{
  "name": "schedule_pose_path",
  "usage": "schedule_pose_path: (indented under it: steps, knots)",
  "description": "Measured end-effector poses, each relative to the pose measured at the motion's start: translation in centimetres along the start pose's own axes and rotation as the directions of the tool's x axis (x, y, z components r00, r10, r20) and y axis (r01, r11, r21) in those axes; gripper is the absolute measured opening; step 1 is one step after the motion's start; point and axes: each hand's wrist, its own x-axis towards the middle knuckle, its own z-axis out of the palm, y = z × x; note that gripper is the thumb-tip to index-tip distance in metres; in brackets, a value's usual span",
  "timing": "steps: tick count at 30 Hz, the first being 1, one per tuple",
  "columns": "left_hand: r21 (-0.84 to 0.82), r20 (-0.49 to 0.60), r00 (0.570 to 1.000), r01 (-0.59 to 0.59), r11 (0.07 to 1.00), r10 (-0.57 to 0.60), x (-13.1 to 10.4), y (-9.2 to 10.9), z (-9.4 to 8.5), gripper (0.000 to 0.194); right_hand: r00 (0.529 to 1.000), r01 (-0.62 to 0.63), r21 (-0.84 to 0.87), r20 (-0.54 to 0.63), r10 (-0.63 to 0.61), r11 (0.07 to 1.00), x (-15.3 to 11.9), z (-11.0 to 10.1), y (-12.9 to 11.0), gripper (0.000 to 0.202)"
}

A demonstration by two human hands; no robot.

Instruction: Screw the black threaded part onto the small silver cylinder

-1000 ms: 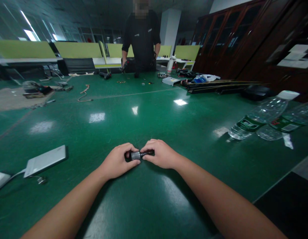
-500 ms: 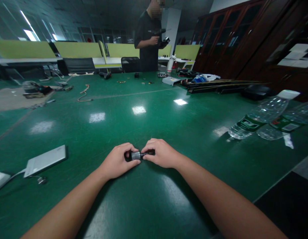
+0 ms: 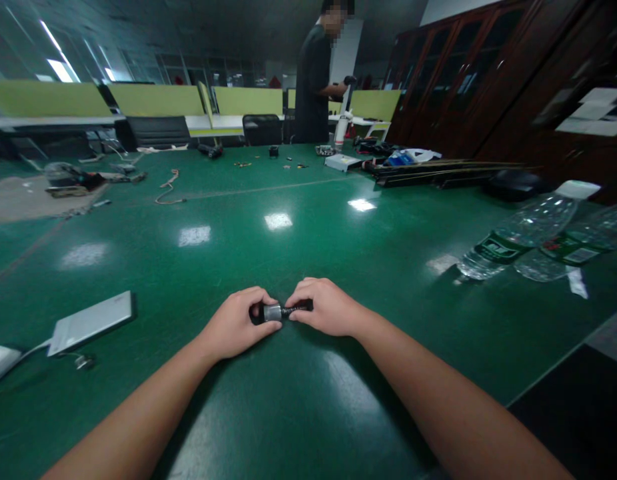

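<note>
Near the middle of the green table (image 3: 248,247), my left hand (image 3: 238,323) is closed around a small silver and black cylinder (image 3: 272,313), which lies sideways between thumb and fingers. A thin dark threaded piece (image 3: 287,311) runs from the cylinder's right end into my right hand (image 3: 322,307). The fingertips of that hand pinch this piece, and its far end is partly hidden by them. Both hands rest low, close to the tabletop, with a short gap between their fingertips.
Two water bottles (image 3: 523,233) stand at the right. A silver slab-shaped device (image 3: 92,323) with a cable lies at the left. Along the far side are a cord (image 3: 169,188), dark rails (image 3: 438,172) and small parts. A person (image 3: 313,80) stands beyond the table.
My right hand has shifted very slightly right, and more of the threaded piece shows. The person behind the table has moved right and turned sideways.
</note>
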Motion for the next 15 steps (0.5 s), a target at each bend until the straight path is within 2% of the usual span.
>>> schedule_pose_path:
  steps: [15]
  knots:
    - [0.009, 0.000, 1.000, 0.003, 1.000, -0.003, -0.1, -0.2, -0.3, 0.022, 0.993, -0.094, -0.012, 0.068, 0.095, 0.995, -0.4, -1.6, -0.1, 0.019]
